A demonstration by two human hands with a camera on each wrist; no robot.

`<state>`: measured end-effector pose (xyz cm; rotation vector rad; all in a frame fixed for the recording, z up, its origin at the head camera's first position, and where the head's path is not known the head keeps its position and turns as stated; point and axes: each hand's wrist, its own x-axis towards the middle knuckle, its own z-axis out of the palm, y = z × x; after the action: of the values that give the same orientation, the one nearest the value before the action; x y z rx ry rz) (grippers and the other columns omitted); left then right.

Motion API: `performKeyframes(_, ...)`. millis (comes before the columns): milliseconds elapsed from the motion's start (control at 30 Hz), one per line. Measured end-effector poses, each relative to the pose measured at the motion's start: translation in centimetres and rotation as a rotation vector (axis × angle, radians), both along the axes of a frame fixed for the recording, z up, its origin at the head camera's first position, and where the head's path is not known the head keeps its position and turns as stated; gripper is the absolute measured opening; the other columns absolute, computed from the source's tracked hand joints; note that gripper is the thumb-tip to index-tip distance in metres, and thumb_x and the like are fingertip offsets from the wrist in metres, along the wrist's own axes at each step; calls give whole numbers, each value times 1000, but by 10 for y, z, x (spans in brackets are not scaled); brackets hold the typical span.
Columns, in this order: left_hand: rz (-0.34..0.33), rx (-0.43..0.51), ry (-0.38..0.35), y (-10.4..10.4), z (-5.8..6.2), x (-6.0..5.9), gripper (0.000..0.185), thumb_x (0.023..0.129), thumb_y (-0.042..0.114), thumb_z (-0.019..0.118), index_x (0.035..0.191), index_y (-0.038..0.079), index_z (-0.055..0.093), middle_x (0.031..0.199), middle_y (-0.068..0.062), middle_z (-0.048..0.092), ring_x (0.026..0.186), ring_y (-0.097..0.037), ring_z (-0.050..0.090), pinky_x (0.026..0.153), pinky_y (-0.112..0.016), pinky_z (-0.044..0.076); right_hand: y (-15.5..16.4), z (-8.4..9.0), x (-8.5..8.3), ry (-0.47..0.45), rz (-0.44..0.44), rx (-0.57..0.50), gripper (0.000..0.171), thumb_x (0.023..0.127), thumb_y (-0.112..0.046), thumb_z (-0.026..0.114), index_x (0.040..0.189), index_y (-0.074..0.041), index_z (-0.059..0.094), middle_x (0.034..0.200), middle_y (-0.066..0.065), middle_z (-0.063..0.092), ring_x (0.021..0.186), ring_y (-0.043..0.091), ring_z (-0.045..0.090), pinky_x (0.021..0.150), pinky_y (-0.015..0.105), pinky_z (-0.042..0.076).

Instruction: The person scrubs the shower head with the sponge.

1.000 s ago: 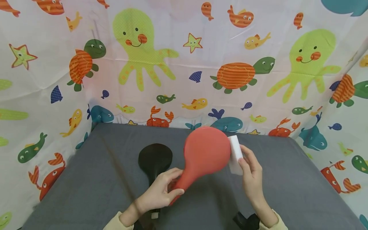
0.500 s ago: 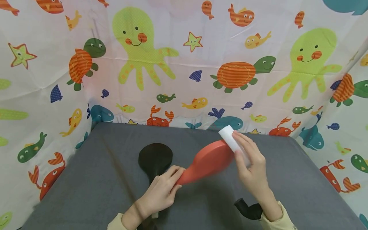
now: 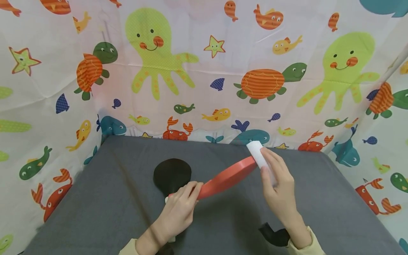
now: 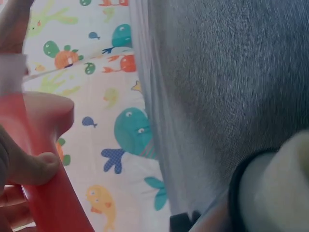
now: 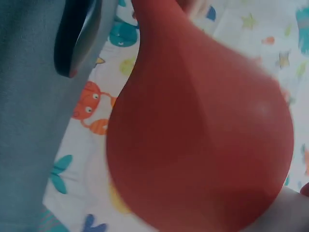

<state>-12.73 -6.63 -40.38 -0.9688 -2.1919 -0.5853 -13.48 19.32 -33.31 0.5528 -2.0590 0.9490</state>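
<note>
My left hand grips the handle of a red paddle-shaped thing with a round head, held above the table. Its head is turned nearly edge-on to the head camera; the right wrist view has its broad smooth red face. Between thumb and fingers, my right hand pinches a white sponge-like block, which touches the far edge of the red head. Beneath and to the left, a black paddle-shaped thing lies on the table, its handle mostly hidden by my left hand.
A grey cloth covers the table. White curtains printed with sea animals enclose the back and both sides. A black curved piece shows beside my right wrist.
The red paddle-shaped thing has turned from face-on to nearly edge-on and tipped lower to the right. My right hand has moved the white block from the head's right side to its upper edge.
</note>
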Motion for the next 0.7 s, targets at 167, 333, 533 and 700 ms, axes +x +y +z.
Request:
performKeyframes(167, 64, -53, 88, 2, 2, 2, 41, 69, -11, 51, 110, -5, 56, 96, -11, 52, 76, -19, 54, 66, -30, 50, -26, 2, 10, 313, -15, 209, 38, 91, -24, 45, 116, 0, 62, 123, 21, 55, 107, 40, 49, 84, 36, 42)
performKeyframes(333, 103, -92, 93, 2, 1, 4, 45, 66, -10, 55, 111, -6, 56, 97, -13, 53, 79, -22, 55, 69, -32, 51, -43, -2, 18, 453, -22, 402, 35, 88, -19, 44, 112, -3, 64, 118, 23, 57, 102, 46, 50, 74, 52, 40)
performKeyframes(533, 111, -94, 68, 2, -1, 4, 45, 66, -11, 59, 111, -5, 56, 97, -12, 53, 81, -22, 56, 71, -32, 51, -19, -4, 5, 318, -81, 261, 39, 88, -24, 46, 116, -2, 63, 122, 20, 56, 104, 40, 51, 73, 48, 44)
performKeyframes(700, 106, -64, 67, 3, -2, 4, 43, 68, -10, 62, 110, -5, 56, 97, -12, 53, 79, -21, 56, 69, -32, 52, 6, -11, -6, -6, -104, 62, 37, 89, -7, 53, 126, -5, 56, 124, 12, 56, 104, 25, 52, 79, 17, 44)
